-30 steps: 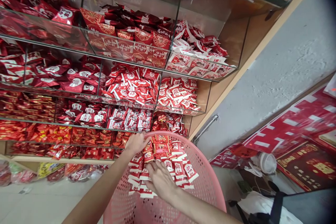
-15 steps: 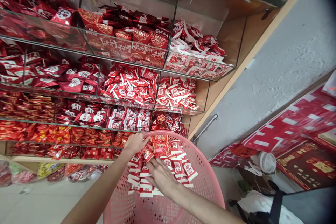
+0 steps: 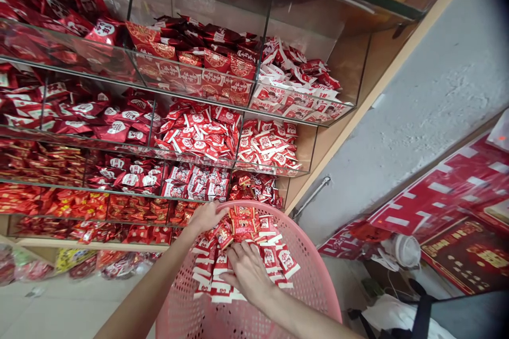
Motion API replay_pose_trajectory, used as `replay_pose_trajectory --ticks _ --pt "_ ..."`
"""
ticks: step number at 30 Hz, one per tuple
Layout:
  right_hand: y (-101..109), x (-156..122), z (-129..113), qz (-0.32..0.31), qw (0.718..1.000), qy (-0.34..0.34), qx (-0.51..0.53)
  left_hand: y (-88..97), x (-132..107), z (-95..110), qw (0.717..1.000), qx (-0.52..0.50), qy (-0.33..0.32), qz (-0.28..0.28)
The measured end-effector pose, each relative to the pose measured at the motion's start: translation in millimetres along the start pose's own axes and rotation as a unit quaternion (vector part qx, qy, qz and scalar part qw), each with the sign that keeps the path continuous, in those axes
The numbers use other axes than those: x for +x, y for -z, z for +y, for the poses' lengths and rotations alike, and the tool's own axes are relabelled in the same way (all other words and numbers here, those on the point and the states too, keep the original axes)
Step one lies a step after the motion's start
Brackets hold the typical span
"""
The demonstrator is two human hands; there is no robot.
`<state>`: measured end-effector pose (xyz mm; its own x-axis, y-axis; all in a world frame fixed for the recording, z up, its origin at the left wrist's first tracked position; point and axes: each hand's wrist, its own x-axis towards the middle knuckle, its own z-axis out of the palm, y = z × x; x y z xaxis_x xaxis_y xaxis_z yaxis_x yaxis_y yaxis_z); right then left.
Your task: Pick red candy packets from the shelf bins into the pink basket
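Note:
A pink plastic basket (image 3: 318,270) with perforated sides holds small red-and-white candy packets (image 3: 270,257), many laid out side by side. Several orange-red packets (image 3: 243,224) lie near its far rim. My left hand (image 3: 207,217) grips the basket's far left rim, thumb on the inner side and the other fingers mostly hidden. Over the middle of the packets, my right hand (image 3: 248,270) rests palm down with its fingers stretched and a little apart. Whether a packet is under its fingertips is hidden.
Behind the basket, a wooden shelf unit (image 3: 334,143) with clear dividers holds red packets (image 3: 199,127) in many compartments. Bagged goods (image 3: 75,259) lie below it. To the right are a grey wall (image 3: 429,90), a white plastic tub (image 3: 405,250) and a dark red box (image 3: 469,254).
My right hand has slid slightly right and away over the packets, its fingers flatter. My left hand stays at the rim. The view has shifted a little.

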<state>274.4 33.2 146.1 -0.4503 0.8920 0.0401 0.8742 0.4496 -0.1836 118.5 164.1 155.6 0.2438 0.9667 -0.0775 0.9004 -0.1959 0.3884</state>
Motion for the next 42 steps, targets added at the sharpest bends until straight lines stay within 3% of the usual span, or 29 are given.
replay_pose_trajectory --ticks 4,8,14,19,25,28,36,42 --pt "15.1 11.2 2.7 0.017 1.0 0.004 -0.015 0.6 3.2 -2.1 0.998 -0.055 0.007 -0.021" --pt "33.0 40.8 8.9 0.047 0.994 0.081 -0.062 -0.4 6.0 -5.7 0.996 -0.087 -0.008 -0.014" --pt "32.7 77.7 10.9 0.025 0.984 0.152 -0.092 -2.3 6.9 -11.0 0.991 -0.125 0.04 -0.025" --pt "31.5 67.2 15.8 0.045 0.989 0.107 -0.088 -1.7 10.9 -13.3 0.983 -0.176 0.034 -0.038" --pt "25.5 47.6 28.9 0.028 0.984 0.155 -0.086 9.8 14.0 -14.8 0.949 -0.248 -0.08 -0.174" --pt "19.0 47.2 31.6 0.037 0.98 0.166 -0.104 11.6 13.0 -15.7 0.937 -0.269 -0.093 -0.201" --pt "4.8 48.8 29.3 0.077 0.972 0.172 -0.138 9.1 5.9 -12.4 0.959 -0.24 -0.089 -0.119" --pt "0.4 46.4 27.7 0.092 0.968 0.154 -0.174 4.2 1.3 -1.6 0.997 -0.065 -0.005 -0.043"
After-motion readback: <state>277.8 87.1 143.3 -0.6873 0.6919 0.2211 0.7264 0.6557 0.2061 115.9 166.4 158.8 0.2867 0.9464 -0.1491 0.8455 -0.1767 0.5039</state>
